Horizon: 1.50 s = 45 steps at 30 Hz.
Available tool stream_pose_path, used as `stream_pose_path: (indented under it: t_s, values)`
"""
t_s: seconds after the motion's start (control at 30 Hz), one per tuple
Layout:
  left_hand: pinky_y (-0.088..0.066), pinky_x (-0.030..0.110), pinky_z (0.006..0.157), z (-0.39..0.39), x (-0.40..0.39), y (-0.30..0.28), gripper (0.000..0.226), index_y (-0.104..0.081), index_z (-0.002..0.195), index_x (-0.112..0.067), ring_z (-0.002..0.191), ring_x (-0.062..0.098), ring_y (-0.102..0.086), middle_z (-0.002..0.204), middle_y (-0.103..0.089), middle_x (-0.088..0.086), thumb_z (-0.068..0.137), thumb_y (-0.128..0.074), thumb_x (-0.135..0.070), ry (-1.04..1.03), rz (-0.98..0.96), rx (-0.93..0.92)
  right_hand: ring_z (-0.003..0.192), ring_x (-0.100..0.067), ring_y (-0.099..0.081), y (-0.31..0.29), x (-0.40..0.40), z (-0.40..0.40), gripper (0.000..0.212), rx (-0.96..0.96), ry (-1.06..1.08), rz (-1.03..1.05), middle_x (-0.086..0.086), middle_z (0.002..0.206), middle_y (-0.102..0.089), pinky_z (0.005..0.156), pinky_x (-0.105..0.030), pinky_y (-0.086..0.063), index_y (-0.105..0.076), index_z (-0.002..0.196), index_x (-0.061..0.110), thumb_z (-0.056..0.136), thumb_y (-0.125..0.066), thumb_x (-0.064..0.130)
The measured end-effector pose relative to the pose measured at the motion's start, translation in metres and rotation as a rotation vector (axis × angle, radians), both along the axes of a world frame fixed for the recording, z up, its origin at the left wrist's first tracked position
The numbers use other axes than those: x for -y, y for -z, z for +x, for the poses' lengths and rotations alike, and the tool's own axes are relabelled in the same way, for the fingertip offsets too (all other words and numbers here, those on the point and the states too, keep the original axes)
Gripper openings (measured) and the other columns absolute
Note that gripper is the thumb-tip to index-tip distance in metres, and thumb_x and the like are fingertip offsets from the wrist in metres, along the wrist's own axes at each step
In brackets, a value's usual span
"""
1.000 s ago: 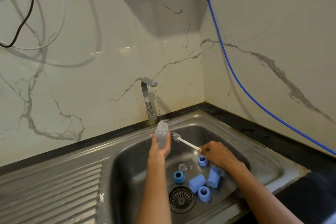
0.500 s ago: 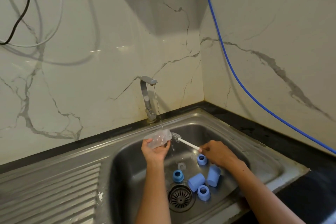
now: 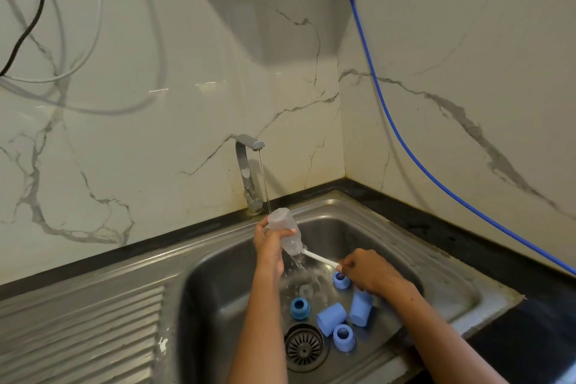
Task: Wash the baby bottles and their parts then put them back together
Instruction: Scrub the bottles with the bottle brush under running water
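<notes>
Nearest the viewer, low in the steel sink (image 3: 442, 277), a round drain strainer (image 3: 304, 348) sits just below and between the two forearms. Beside it, under the right wrist, lie blue bottle parts: a ring (image 3: 343, 337) closest, two caps (image 3: 331, 318) (image 3: 361, 309) lying on their sides touching each other, another ring (image 3: 300, 308) off to the left nearer the left forearm, and a third ring (image 3: 341, 279) right under the right knuckles. A clear small part (image 3: 306, 290) rests on the sink floor between the hands.

The right hand (image 3: 369, 271) is curled round the end of a white bottle brush (image 3: 319, 257), whose handle runs up and left from the fist; its bristle tip meets the mouth of the bottle. The left hand (image 3: 271, 241) wraps fingers and thumb round a clear baby bottle (image 3: 285, 229), tilted mouth-down toward the right hand, its base sticking up above the fingers. Water spills from the mouth and splashes below the grip.

Beyond the left hand, a thin stream falls from the tap (image 3: 247, 165) onto the bottle's raised base. Farther back stand the marble walls, a blue hose (image 3: 405, 140) to the right and a black cable (image 3: 29, 28) far left.
</notes>
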<state>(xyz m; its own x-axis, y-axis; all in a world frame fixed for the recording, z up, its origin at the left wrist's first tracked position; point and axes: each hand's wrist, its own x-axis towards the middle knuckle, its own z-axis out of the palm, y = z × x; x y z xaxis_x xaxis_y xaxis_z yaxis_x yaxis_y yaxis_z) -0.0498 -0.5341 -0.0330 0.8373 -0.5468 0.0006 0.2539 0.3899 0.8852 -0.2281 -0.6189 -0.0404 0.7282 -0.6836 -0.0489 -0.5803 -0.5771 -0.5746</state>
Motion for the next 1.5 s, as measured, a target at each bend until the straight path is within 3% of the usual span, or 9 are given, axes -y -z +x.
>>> stream_pose_path:
  t_s: [0.27,0.4,0.5,0.6,0.7,0.83,0.97,1.23,1.5]
  values:
    - [-0.041,0.052,0.099,0.007,-0.009,-0.005,0.047,-0.036,0.139,-0.010,0.113,0.036,-0.049,0.126,-0.048,0.021,0.093,-0.044,-0.014,0.139,-0.368,-0.398,0.067,-0.018,-0.052,-0.002,0.000,-0.001,0.031,-0.035,0.000,-0.011,0.000,0.069,-0.056,0.066,-0.027,-0.041,-0.067,0.083,0.012,0.096,-0.052,0.035]
    - [-0.043,0.049,0.096,0.002,-0.005,-0.009,0.050,-0.031,0.143,-0.006,0.124,0.036,-0.047,0.138,-0.044,0.024,0.098,-0.048,-0.022,0.167,-0.489,-0.629,0.068,-0.018,-0.052,-0.002,0.001,0.000,0.030,-0.042,0.002,-0.017,0.002,0.069,-0.054,0.068,-0.027,-0.042,-0.055,0.070,0.022,0.097,-0.052,0.035]
    - [-0.041,0.046,0.105,0.005,-0.005,-0.008,0.052,-0.034,0.142,-0.002,0.125,0.033,-0.050,0.136,-0.049,0.023,0.097,-0.051,-0.023,0.164,-0.596,-0.773,0.073,-0.019,-0.055,-0.002,0.001,0.000,0.024,-0.042,-0.011,-0.015,-0.001,0.078,-0.059,0.070,-0.028,-0.043,-0.061,0.079,0.021,0.097,-0.052,0.035]
    - [-0.050,0.041,0.090,0.009,-0.010,-0.004,0.050,-0.037,0.140,-0.001,0.121,0.029,-0.053,0.137,-0.050,0.020,0.099,-0.047,-0.027,0.159,-0.630,-0.839,0.077,-0.020,-0.059,-0.003,0.001,0.000,0.026,-0.045,-0.017,-0.015,-0.003,0.084,-0.062,0.074,-0.029,-0.045,-0.070,0.093,0.016,0.096,-0.052,0.034]
    - [-0.053,0.037,0.076,0.011,-0.009,-0.005,0.049,-0.039,0.139,-0.002,0.104,0.031,-0.057,0.128,-0.054,0.021,0.098,-0.045,-0.028,0.129,-0.571,-0.781,0.082,-0.023,-0.063,-0.004,0.000,0.003,0.027,-0.043,-0.024,-0.022,-0.006,0.089,-0.067,0.077,-0.033,-0.049,-0.070,0.092,0.014,0.096,-0.052,0.034]
    - [-0.050,0.049,0.088,0.003,-0.011,-0.012,0.057,-0.031,0.144,-0.010,0.109,0.036,-0.054,0.124,-0.050,0.022,0.094,-0.056,-0.022,0.135,-0.380,-0.584,0.076,-0.021,-0.059,-0.003,-0.005,0.003,0.029,-0.034,-0.038,-0.032,-0.002,0.079,-0.060,0.075,-0.033,-0.048,-0.055,0.069,0.024,0.096,-0.053,0.035]
    - [-0.041,0.056,0.102,-0.007,-0.022,-0.016,0.062,-0.032,0.142,-0.010,0.124,0.039,-0.048,0.136,-0.046,0.022,0.088,-0.063,-0.010,0.048,-0.115,-0.350,0.083,-0.023,-0.064,-0.007,-0.012,0.004,0.026,-0.031,-0.072,-0.041,-0.006,0.088,-0.067,0.081,-0.037,-0.051,-0.067,0.088,0.014,0.095,-0.052,0.034]
    - [-0.051,0.034,0.078,-0.026,-0.097,-0.035,0.063,-0.039,0.126,-0.013,0.106,0.025,-0.054,0.125,-0.052,0.013,0.076,-0.073,0.003,-0.212,0.309,0.253,0.093,-0.026,-0.063,-0.026,-0.045,-0.003,0.033,-0.049,-0.173,-0.217,-0.010,0.104,-0.067,0.081,-0.036,-0.050,-0.066,0.116,0.015,0.098,-0.046,0.032]
    - [-0.052,0.030,0.073,-0.036,-0.163,-0.039,0.054,-0.043,0.120,-0.014,0.105,0.027,-0.060,0.118,-0.058,0.010,0.079,-0.076,-0.013,-0.257,0.369,0.371,0.100,-0.028,-0.062,-0.034,-0.096,0.017,0.034,-0.023,-0.185,-0.323,-0.009,0.111,-0.066,0.086,-0.037,-0.049,-0.060,0.127,0.022,0.100,-0.041,0.033]
